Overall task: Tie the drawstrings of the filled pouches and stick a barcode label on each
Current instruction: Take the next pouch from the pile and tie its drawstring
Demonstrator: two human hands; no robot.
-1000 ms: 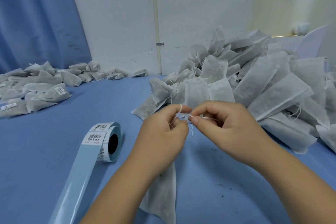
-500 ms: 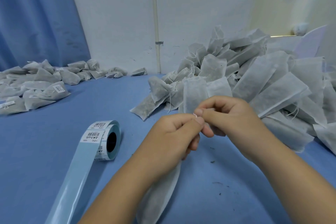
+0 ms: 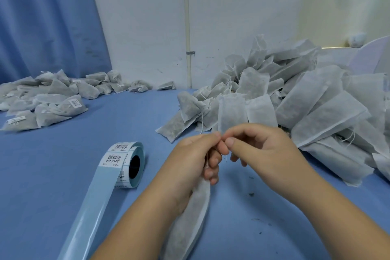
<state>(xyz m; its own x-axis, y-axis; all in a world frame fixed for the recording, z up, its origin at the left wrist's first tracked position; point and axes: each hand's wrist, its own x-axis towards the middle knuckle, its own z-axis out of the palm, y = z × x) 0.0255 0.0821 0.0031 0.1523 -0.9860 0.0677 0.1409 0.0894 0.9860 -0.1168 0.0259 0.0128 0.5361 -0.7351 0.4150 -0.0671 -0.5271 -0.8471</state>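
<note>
Both forearms [image 3: 137, 217] bare; left grip [image 3: 190, 162] and right grip [image 3: 263, 150] have short-trimmed nails.

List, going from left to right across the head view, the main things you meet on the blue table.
pile of labelled pouches → barcode label roll → left hand → right hand → large heap of pouches

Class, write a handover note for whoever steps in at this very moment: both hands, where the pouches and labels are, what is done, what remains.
Left hand grips the pouch by its neck; right hand pinches its drawstring at the top.
Label roll lies left of the hands, strip unrolled.
Done: labelled pouches piled far left.
Left: finish this knot, label it, then work through the right-hand pile.
</note>
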